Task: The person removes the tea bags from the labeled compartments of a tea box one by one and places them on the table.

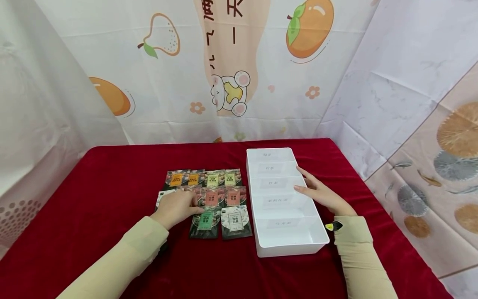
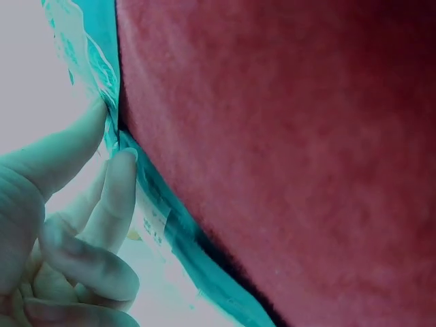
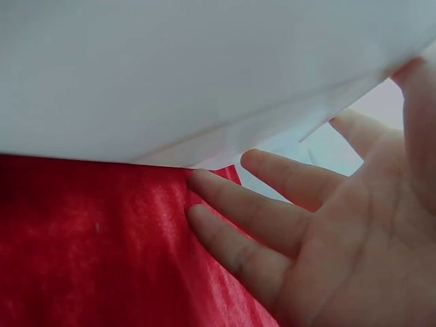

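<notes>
Several flat tea packets lie in rows on the red cloth, among them a green-labelled packet [image 1: 204, 223], a white packet [image 1: 236, 222] and red-labelled packets [image 1: 233, 197]. My left hand [image 1: 177, 206] reaches over the left end of the rows, thumb near the green-labelled packet. In the left wrist view, its thumb and a fingertip pinch a packet's edge [image 2: 112, 102]; which packet cannot be told. A white divided tray [image 1: 287, 232] stands right of the packets. My right hand [image 1: 328, 195] lies along its right side, fingers extended, thumb at the rim.
Yellow-labelled packets [image 1: 176, 178] and light-green-labelled packets [image 1: 213, 178] form the far row. Another white packet [image 1: 162, 194] is partly covered by the left hand. Labels mark the tray's compartments. A printed curtain [image 1: 157, 104] hangs behind the table [image 1: 123, 174].
</notes>
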Tool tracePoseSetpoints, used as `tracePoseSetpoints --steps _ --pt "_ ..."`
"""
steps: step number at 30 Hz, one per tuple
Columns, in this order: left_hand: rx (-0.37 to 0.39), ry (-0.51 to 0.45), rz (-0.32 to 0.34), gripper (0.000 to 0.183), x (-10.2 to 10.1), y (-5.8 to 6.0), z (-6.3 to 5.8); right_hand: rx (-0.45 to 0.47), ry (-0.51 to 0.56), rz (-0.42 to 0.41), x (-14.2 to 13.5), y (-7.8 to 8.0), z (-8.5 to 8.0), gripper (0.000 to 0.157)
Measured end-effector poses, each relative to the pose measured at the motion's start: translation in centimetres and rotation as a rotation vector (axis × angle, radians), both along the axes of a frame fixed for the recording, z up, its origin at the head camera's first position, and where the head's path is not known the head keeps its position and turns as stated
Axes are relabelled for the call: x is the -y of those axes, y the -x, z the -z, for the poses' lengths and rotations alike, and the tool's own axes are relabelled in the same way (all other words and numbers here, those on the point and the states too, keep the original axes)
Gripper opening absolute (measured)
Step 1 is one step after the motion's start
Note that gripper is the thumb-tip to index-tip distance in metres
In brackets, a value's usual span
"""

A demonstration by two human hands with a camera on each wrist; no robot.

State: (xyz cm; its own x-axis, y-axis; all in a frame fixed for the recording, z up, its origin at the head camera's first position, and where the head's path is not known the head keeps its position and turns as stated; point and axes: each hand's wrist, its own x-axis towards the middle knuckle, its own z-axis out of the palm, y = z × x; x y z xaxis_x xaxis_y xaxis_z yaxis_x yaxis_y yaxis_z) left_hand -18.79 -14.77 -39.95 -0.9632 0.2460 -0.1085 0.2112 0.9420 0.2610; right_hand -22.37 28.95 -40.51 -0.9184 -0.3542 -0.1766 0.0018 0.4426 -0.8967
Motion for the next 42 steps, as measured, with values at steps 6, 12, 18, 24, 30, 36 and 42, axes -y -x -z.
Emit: tracePoseSetpoints --steps 6,12,18,24,30,36,42 --pt "-0.001 0.006 0.015 0.026 0.0 0.4 -0.3 -0.036 0.001 0.006 -0.2 0.1 -0.4 0.08" --pt "-0.016 0.004 0.006 0.028 0.3 0.8 -1.7 -0.115 -0.05 0.037 -0.5 0.5 -2.6 0.08" --pt "-0.075 -0.003 -0.006 0.03 0.4 1.8 -4.0 -0.166 -0.09 0.077 -0.4 1.1 -6.2 0.084" --pt "-0.164 -0.033 -0.045 0.037 0.4 3.2 -6.7 -0.268 -0.176 0.158 0.6 1.9 -9.4 0.089" --pt "-0.249 -0.065 -0.099 0.038 0.3 4.4 -8.8 -0.377 -0.257 0.266 2.4 2.3 -11.6 0.093" --pt "-0.332 -0.066 -0.117 0.047 0.0 5.0 -9.8 -0.486 -0.284 0.306 4.3 2.5 -12.5 0.097" --pt "-0.379 -0.081 -0.155 0.05 -0.4 5.2 -10.2 -0.601 -0.285 0.292 5.6 2.9 -12.4 0.094"
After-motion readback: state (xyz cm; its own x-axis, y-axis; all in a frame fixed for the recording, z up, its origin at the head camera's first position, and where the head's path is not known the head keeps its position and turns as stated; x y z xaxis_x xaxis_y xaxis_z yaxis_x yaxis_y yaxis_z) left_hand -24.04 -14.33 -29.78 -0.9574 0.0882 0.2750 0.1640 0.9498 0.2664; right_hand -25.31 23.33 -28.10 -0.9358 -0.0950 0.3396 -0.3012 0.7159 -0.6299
